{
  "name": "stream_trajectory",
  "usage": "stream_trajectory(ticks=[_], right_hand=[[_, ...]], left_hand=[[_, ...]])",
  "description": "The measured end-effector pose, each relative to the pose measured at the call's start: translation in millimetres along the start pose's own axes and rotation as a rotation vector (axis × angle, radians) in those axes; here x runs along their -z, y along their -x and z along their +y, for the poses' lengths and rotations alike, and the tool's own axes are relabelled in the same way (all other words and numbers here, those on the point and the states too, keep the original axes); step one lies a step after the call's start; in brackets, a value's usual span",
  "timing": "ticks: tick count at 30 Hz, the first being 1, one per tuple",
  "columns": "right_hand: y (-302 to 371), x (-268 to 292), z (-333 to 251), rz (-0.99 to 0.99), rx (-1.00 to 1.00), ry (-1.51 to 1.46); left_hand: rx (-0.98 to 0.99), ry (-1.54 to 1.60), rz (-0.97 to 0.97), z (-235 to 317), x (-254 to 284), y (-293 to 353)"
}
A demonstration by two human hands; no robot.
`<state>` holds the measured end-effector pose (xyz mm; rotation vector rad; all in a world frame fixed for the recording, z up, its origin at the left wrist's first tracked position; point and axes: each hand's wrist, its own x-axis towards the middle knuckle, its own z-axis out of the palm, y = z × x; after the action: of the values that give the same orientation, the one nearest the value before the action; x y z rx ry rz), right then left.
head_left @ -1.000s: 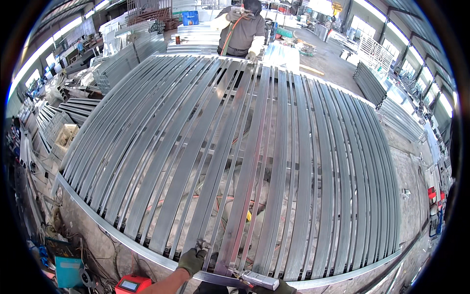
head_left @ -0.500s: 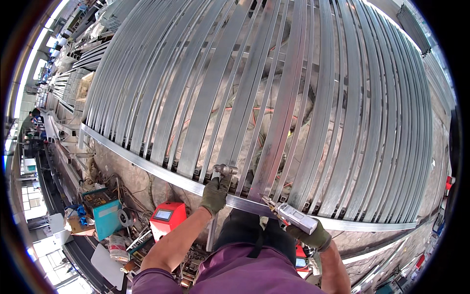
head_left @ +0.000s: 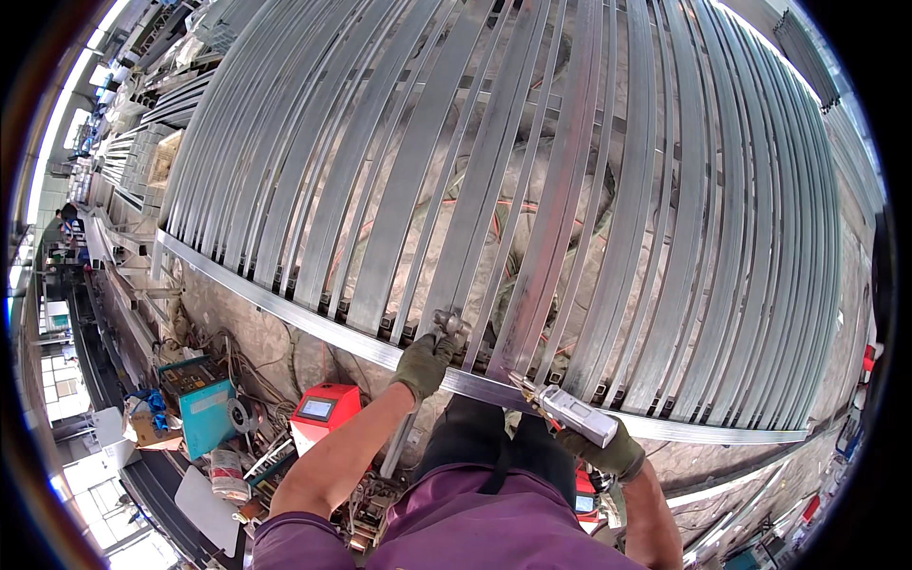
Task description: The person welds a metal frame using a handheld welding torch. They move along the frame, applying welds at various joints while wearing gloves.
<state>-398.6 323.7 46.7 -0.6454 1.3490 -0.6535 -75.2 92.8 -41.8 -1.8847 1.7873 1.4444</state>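
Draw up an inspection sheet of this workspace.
Surface: silver metal frame of long parallel slats, gaps between them.
Handled things: grey metal hammer; boxy white handheld tool, tip pointing toward the frame.
Clutter: red boxy machine and teal boxy machine, lower left.
Hands: green-gloved left hand grips the hammer; green-gloved right hand grips the tool.
Cables: brownish tangled cables between the machines.
Surroundings: grey floor; stacked dark-grey metal bars, upper right.

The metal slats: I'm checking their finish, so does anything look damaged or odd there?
One slat, its near end by the tip of the silver tool in the right hand, looks reddish, darker at that end, while the neighbouring slats look plain grey. Whether that is staining, heat marking or reflection, I cannot tell.
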Motion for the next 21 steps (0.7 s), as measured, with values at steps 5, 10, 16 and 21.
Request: stream_trajectory(ticks=[5,10,16,21], right_hand=[[-2.0,0.7,10.9,-0.015,0.079,0.028],[-4.5,-2.5,7.6,0.017,0.115,0.150],[-7.9,1.4,6.9,-0.022,0.024,0.006],[-8.1,25.5,-7.7,-0.261,0.146,0.168]], left_hand=[[-0.037,-0.050,0.116,-18.6,-24.4,-9.1],[-0.078,-0.019,-0.014,27.2,29.7,11.6],[-0.071,-0.322,0.035,98.1,73.3,-11.7],[-0.234,-0.442,0.033,135.7,70.0,-68.0]])
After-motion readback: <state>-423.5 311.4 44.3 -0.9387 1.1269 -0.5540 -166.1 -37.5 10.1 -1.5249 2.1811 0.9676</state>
